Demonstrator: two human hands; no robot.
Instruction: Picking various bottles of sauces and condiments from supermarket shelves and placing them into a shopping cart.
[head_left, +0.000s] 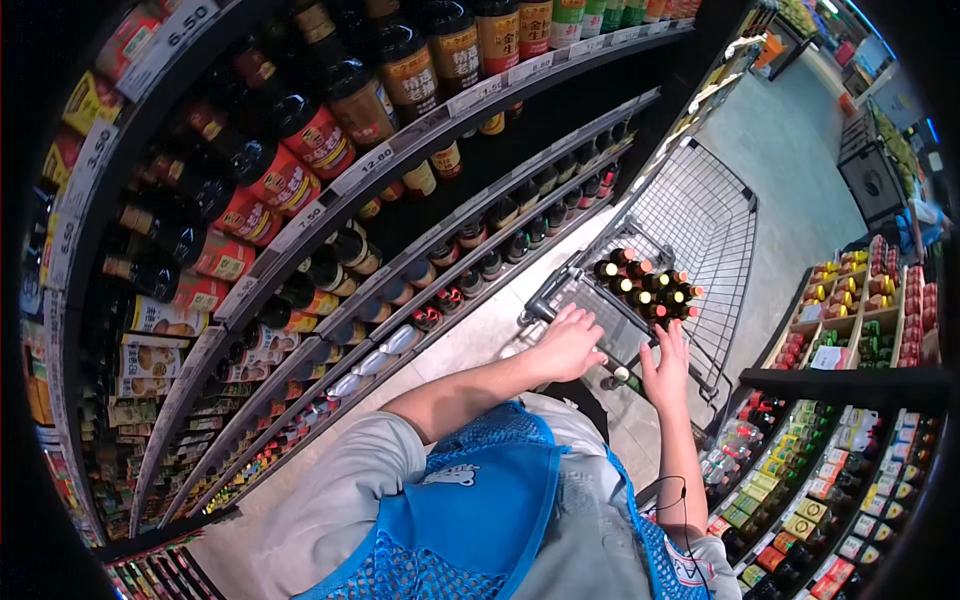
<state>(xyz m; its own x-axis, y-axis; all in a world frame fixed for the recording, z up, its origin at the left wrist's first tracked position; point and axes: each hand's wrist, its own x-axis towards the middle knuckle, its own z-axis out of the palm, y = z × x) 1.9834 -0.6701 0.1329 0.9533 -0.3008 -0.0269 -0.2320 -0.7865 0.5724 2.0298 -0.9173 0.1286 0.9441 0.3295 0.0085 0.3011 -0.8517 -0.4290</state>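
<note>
A wire shopping cart (720, 225) stands before me, its handle end towards my body. In the near part of its basket, several dark glass bottles (651, 283) with yellow or red caps stand close together. My left hand (570, 343) is over the cart's handle bar (541, 308), palm down, fingers apart; whether it touches the bar is hard to make out. Fingers stretched towards the bottles, my right hand (666, 367) hovers by the right end of the handle with nothing in it. Its fingertips come near the closest bottles, and contact cannot be told.
Along my left runs a tall shelf (360, 161) of dark sauce bottles with red labels (285, 187) and price strips. Lower right is another shelf of bottles (795, 480), with jars in a wooden display rack (844, 315) above. A tiled aisle floor (780, 142) stretches beyond the cart.
</note>
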